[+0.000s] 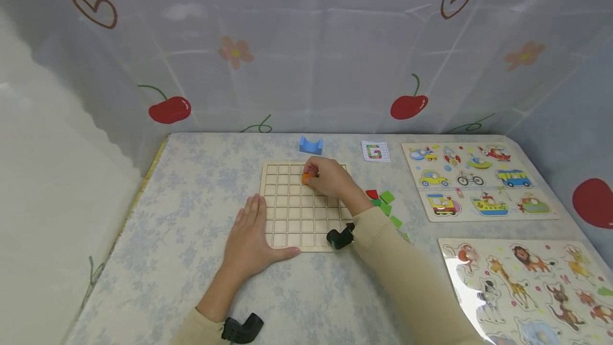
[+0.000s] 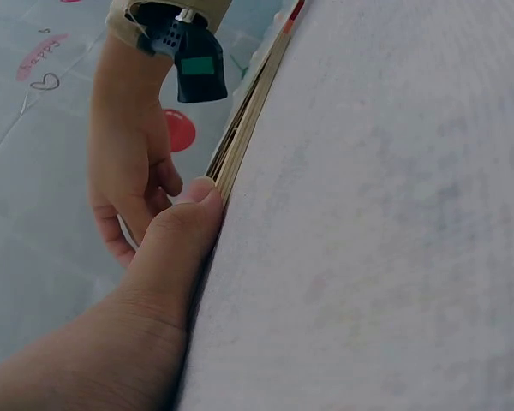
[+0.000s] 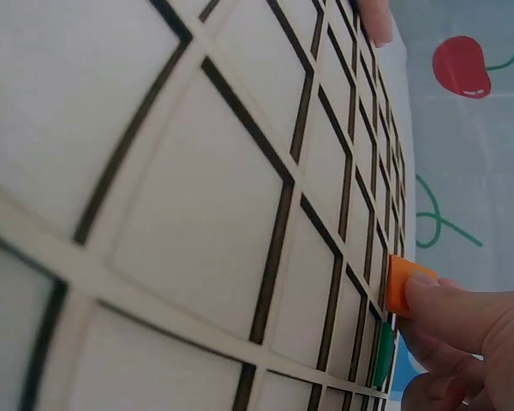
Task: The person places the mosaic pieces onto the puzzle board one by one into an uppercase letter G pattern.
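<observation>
Orange tile (image 1: 305,178): between your right thumb and fingers, at the far part of the grid board (image 1: 293,226), about midway from left to right; I cannot tell whether it sits fully down in a cell.
Right hand (image 1: 328,177): narrow, in a pinch on that tile, reaching in from the near right.
Left hand (image 1: 249,241): wide, fingers straight at the board's left edge, thumb at its near edge, gripping nothing.
Tile risk: if you release it while it is tilted on a dividing strip, it could lodge askew.
Board risk: your right wrist device (image 1: 341,236) shows over the near right part; dipping that wrist could bump the strips and shift the board.
Sleeve risk: your right sleeve (image 1: 407,265) lies close to the loose pieces and could sweep them aside.
Grid cells: a green tile (image 3: 384,353) sits in one, just right of the orange one.
Loose pieces: a red tile (image 1: 372,194) and several green tiles (image 1: 387,196), right of the board.
Puzzle boards: vehicle pieces fill the far right one (image 1: 447,190); animals, the near right one (image 1: 493,249).
Far side: a blue stand (image 1: 311,146), with a pattern card (image 1: 375,152) to its right.
</observation>
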`<state>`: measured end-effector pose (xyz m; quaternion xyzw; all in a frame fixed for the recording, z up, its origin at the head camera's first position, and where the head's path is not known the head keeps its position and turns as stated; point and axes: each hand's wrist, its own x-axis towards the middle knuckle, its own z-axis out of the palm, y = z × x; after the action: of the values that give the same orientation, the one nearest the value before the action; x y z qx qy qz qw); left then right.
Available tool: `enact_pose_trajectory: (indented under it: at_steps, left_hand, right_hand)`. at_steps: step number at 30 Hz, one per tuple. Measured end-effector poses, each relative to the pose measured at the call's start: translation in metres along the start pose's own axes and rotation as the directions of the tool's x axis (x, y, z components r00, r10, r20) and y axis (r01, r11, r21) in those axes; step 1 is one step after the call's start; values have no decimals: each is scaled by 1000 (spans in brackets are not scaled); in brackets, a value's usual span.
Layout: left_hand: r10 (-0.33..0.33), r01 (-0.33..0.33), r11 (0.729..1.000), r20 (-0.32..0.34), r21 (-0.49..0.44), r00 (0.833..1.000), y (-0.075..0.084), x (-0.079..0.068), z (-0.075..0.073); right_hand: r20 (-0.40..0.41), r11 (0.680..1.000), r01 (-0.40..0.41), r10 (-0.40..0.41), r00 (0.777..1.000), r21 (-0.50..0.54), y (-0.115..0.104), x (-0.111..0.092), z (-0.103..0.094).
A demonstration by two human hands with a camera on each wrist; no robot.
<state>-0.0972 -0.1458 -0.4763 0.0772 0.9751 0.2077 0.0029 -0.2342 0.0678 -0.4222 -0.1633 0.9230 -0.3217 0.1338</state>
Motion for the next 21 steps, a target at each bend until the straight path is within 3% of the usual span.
enact_pose_trajectory:
  at_steps: [4, 13, 17, 21]
  left_hand:
    - [-2, 2, 1000, 2, 1, 1000, 0, 0, 0]
    - [2, -2, 1000, -2, 8, 1000, 0, 0, 0]
    - [-2, 2, 1000, 3, 7, 1000, 0, 0, -1]
    - [-5, 5, 1000, 3, 8, 1000, 1, 0, -1]
  right_hand:
    - [-16, 999, -22, 22, 1000, -29, -2, 3, 4]
    - [-11, 995, 11, -12, 1000, -101, -3, 4, 5]
    - [10, 991, 3, -1, 1000, -135, -3, -2, 4]
    - [10, 996, 8, -7, 1000, -92, 2, -14, -3]
